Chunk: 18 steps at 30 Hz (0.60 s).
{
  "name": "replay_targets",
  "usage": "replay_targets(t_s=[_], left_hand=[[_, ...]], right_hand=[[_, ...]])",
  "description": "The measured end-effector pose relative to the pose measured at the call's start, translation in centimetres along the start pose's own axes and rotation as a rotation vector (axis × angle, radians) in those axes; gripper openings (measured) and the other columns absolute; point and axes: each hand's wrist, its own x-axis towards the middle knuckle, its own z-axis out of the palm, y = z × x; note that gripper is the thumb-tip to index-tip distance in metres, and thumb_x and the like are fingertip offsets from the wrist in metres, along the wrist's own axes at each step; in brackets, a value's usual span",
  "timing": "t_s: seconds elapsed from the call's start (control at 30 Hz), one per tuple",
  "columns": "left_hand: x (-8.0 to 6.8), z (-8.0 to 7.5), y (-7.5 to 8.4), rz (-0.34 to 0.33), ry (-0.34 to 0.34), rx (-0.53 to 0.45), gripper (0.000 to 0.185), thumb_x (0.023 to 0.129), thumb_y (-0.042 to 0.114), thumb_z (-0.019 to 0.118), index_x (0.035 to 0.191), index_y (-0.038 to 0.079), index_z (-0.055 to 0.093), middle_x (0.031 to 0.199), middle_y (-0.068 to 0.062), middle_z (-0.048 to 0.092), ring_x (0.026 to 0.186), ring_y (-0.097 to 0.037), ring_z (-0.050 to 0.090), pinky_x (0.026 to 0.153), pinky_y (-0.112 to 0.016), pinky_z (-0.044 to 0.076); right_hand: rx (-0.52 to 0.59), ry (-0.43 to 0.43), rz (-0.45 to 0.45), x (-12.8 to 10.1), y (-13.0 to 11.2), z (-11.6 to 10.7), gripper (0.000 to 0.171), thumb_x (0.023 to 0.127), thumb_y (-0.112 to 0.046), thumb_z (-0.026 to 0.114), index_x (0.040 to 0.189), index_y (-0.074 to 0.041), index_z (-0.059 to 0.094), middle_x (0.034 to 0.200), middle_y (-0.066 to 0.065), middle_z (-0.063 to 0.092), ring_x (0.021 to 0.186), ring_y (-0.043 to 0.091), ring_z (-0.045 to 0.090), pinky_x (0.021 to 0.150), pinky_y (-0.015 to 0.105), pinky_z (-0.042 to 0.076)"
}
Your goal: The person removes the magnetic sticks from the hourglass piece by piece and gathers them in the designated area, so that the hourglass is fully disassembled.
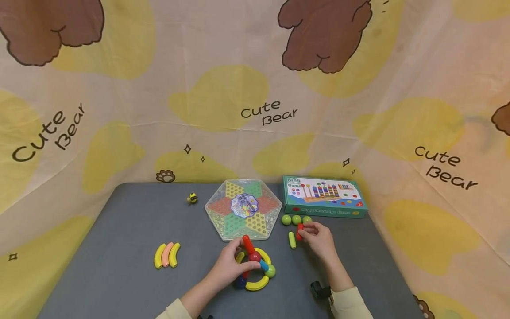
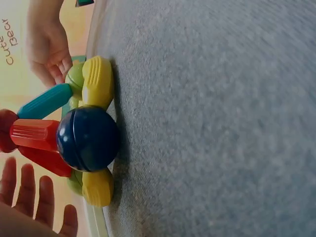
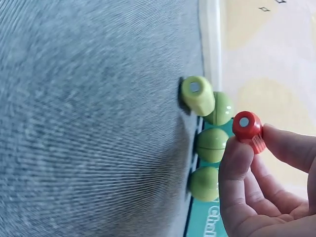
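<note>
Currently: right hand [image 1: 318,239] pinches red rod [image 3: 248,129] | left hand [image 1: 231,266] grips ring build [image 1: 255,270], lying to the rod's left.

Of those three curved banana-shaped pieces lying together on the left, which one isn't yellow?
The middle piece: it is pink, lying between the two yellow ones.

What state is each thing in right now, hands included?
Left hand: fingers steadying the magnetic build.
Magnetic build: assembled, standing on the table.
Right hand: pinching the red stick.
Red stick: lifted.
Green stick: lying loose.
Checkers case: closed.
Ring game box: closed.
</note>
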Motion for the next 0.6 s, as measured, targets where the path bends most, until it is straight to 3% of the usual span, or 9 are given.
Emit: replay_targets(t_s=[0.13,0.3,0.6], left_hand=[[0.0,0.1,0.1,0.003,0.025,-0.015,0.032,0.080,0.037,0.086,0.102,0.023,0.067,0.101,0.007,0.067,0.106,-0.024,0.062,0.100,-0.053,0.048],[0.1,-0.3,0.1,0.024,-0.014,-0.023,0.026,0.085,0.036,0.082,0.104,0.023,0.070,0.107,0.008,0.067,0.108,-0.017,0.061,0.102,-0.053,0.047],[0.3,-0.6,0.0,0.074,-0.096,-0.051,0.029,0.091,0.013,0.069,0.119,0.006,0.065,0.113,-0.003,0.064,0.109,-0.017,0.058,0.100,-0.044,0.048]], right_hand=[[-0.047,-0.009,0.021,0.4,0.7,0.0,0.029,0.090,-0.018,0.077,0.112,0.001,0.072,0.096,0.014,0.075,0.073,0.015,0.068,0.064,0.027,0.053],[-0.101,-0.036,0.050,0.7,1.5,0.2,0.027,0.089,-0.019,0.078,0.107,0.001,0.073,0.087,0.008,0.075,0.069,0.014,0.065,0.062,0.027,0.051],[-0.176,-0.041,0.033,0.7,1.8,0.6,0.018,0.089,-0.020,0.078,0.093,-0.003,0.075,0.078,0.004,0.071,0.066,0.015,0.062,0.060,0.029,0.049]])
